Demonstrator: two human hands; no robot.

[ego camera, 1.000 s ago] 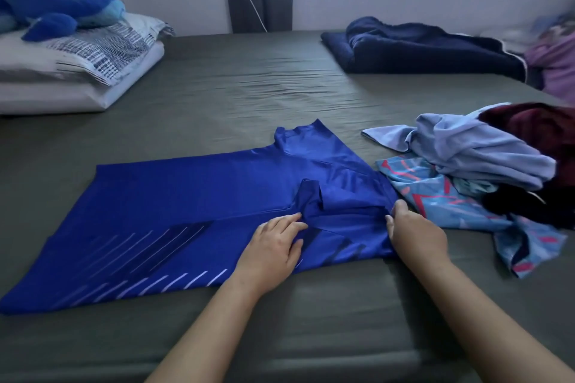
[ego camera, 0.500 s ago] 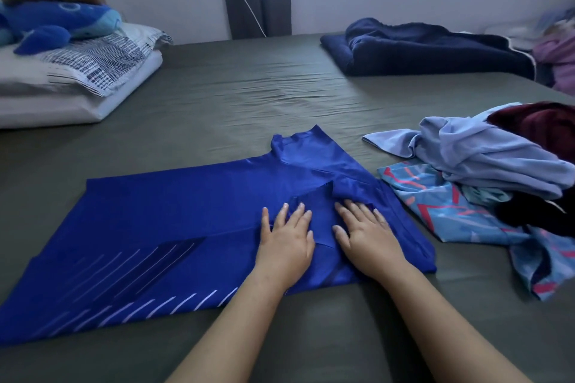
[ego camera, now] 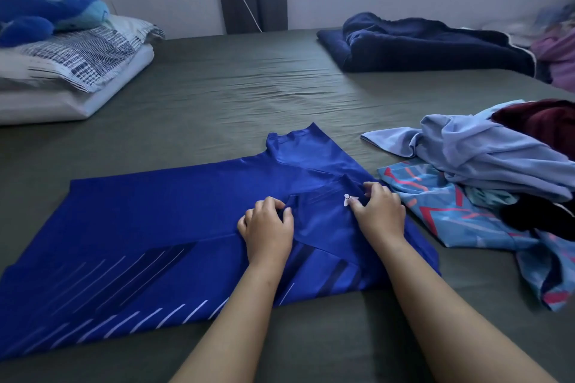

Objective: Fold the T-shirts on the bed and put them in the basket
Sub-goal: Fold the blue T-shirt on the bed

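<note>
A royal blue T-shirt (ego camera: 174,211) lies spread across the grey-green bed (ego camera: 217,96) in the lower middle of the frame, its hem with white diagonal stripes toward the lower left and its collar pointing to the upper right of the shirt. Near the centre of the frame the left hand (ego camera: 267,228) has its fingers curled, pinching a fold of the blue fabric at the edge of a turned-in sleeve. Just to its right, the right hand (ego camera: 378,211) also pinches the cloth with curled fingers, beside a small white logo (ego camera: 347,199) on the shirt. Both forearms reach in from the bottom edge. At the right of the frame a heap of unfolded clothes rests on the bed: a pale blue shirt (ego camera: 485,155) on top, a turquoise shirt with pink marks (ego camera: 466,214) beneath it touching the blue T-shirt's edge, and a dark red garment (ego camera: 544,121) behind. A navy blanket (ego camera: 429,47) lies at the upper right, and pillows (ego camera: 71,71) with a blue plush toy (ego camera: 46,15) sit at the upper left.
</note>
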